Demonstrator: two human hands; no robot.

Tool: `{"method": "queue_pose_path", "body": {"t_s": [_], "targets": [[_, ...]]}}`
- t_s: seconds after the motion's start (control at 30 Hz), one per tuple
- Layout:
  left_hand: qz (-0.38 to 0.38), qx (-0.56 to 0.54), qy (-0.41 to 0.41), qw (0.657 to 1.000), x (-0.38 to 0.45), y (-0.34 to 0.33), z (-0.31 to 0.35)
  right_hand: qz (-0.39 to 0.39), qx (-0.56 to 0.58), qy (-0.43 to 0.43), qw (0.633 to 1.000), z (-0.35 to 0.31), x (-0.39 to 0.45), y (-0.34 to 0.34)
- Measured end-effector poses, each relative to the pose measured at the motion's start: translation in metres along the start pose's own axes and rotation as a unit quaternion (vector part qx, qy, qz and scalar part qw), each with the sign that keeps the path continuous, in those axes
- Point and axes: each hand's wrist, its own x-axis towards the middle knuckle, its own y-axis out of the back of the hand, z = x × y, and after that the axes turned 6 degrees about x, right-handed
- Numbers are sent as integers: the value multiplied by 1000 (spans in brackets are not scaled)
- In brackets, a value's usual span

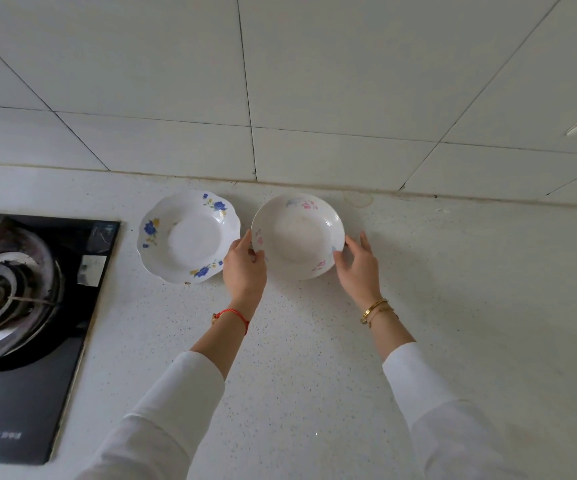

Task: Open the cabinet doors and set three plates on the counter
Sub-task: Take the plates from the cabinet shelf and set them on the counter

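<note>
Head view, entry one.

Op: I have the pink-flowered plate (297, 236) between both hands, far on the counter (314, 358) near the tiled wall (280, 81). Left hand (244, 268) pinches its left rim, thumb over the edge; right hand (359, 268) is spread loosely at the right rim, fingertips touching or nearly so. Whether the base is fully down, I cannot tell.

Obs: And the blue-flowered plate (188, 236)?

Op: Flat, just left, rims close; stove (31, 323) further left.

Obs: Advice?

Op: Lower level, keep the rims from clinking, release both sides together. By my count two of three plates are out; cabinet not in view.
</note>
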Motion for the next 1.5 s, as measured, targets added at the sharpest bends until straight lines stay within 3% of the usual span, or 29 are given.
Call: {"method": "queue_pose_path", "body": {"t_s": [0.33,0.57,0.87,1.5], "targets": [[4,6,-51,999,-6,32,-3,21,-54,-5,998,-20,-11,8],[19,91,-163,982,-11,78,3,30,-101,79,991,-49,-29,33],[49,122,-265,955,-58,128,8,78,-117,170,975,-76,-96,62],[74,107,-324,937,-211,175,-10,147,-89,199,965,-57,-278,106]]}}
